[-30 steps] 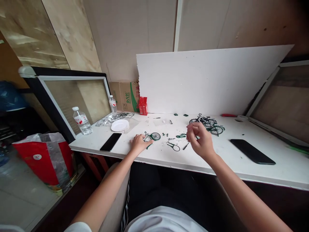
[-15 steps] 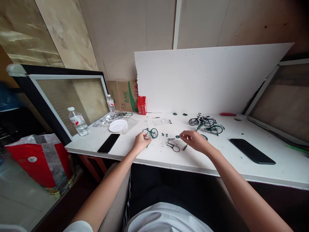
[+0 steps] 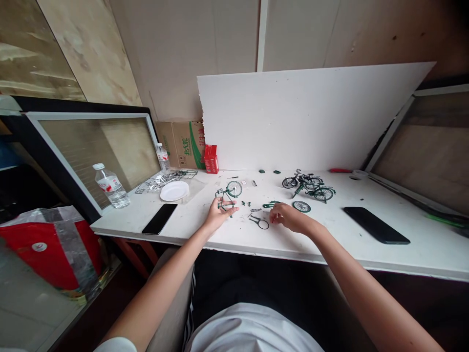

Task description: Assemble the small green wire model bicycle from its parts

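Note:
My left hand (image 3: pixel 219 215) holds a small green model bicycle (image 3: pixel 226 196), tilted, with one spoked wheel fitted at its far end. The thumb and fingers grip its frame low down. My right hand (image 3: pixel 291 218) is low over the table with its fingers curled inward. What they hold, if anything, is hidden. Just beyond its fingertips lies a flat green part (image 3: pixel 270 205). To its left are a black part with a ring (image 3: pixel 260 223) and tiny green pieces (image 3: pixel 246 203). A loose spoked wheel (image 3: pixel 302 206) lies behind the right hand.
Finished-looking model bicycles (image 3: pixel 314 189) stand at the back right. A black phone (image 3: pixel 375 225) lies on the right, another phone (image 3: pixel 160 218) on the left. Near the left edge are a white plate (image 3: pixel 174 190) and a water bottle (image 3: pixel 112 186). A white board (image 3: pixel 315 117) leans behind.
The model bicycle has turned in my left hand, its wheel now pointing farther away, and the hand's fingers have opened out somewhat. My right hand has shifted slightly, uncovering the loose wheel. The view has shifted slightly.

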Available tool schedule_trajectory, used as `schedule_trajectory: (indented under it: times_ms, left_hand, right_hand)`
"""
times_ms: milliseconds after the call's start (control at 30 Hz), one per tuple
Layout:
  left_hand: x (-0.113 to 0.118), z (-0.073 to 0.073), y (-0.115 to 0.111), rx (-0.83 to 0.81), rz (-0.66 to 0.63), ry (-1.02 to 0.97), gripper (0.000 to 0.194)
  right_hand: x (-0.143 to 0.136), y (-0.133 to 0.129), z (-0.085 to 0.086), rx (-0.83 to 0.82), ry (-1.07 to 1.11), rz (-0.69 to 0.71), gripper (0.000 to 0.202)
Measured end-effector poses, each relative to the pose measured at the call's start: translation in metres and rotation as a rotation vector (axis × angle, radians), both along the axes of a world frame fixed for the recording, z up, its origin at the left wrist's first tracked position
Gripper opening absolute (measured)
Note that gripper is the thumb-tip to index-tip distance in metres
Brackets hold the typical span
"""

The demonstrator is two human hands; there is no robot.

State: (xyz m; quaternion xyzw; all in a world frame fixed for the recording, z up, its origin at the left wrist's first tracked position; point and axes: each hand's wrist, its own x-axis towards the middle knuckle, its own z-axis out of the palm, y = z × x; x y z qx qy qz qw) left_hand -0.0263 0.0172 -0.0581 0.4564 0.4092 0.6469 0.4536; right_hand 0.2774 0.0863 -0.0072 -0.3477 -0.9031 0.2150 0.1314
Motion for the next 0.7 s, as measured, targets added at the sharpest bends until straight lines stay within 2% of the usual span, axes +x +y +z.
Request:
schedule_trajectory:
  times_ms: [67,167,233,333,533,700]
  left_hand:
    - [0.003,-0.003,0.000,0.006,-0.031,-0.037,0.080]
    - [0.009,-0.005,-0.001,0.021,-0.027,-0.087,0.080]
    - [0.013,-0.005,-0.003,0.033,0.000,-0.094,0.078]
    - [0.018,-0.004,-0.006,0.026,0.017,-0.080,0.075]
    - [0.019,-0.005,-0.007,-0.004,-0.005,-0.073,0.066]
    - [0.017,-0.005,-0.006,-0.039,-0.045,-0.103,0.062]
  right_hand:
    - [-0.006,-0.002,-0.001,0.111,0.109,-0.037,0.023]
    - [-0.020,-0.005,-0.009,0.229,0.389,-0.066,0.019]
    - [-0.032,-0.007,-0.016,0.268,0.584,-0.090,0.015]
    - [-0.048,-0.016,-0.025,0.307,0.791,-0.182,0.024]
    - [-0.071,-0.041,-0.035,0.403,0.926,-0.185,0.021]
    - [-0.079,-0.049,-0.045,0.313,0.924,-0.177,0.021]
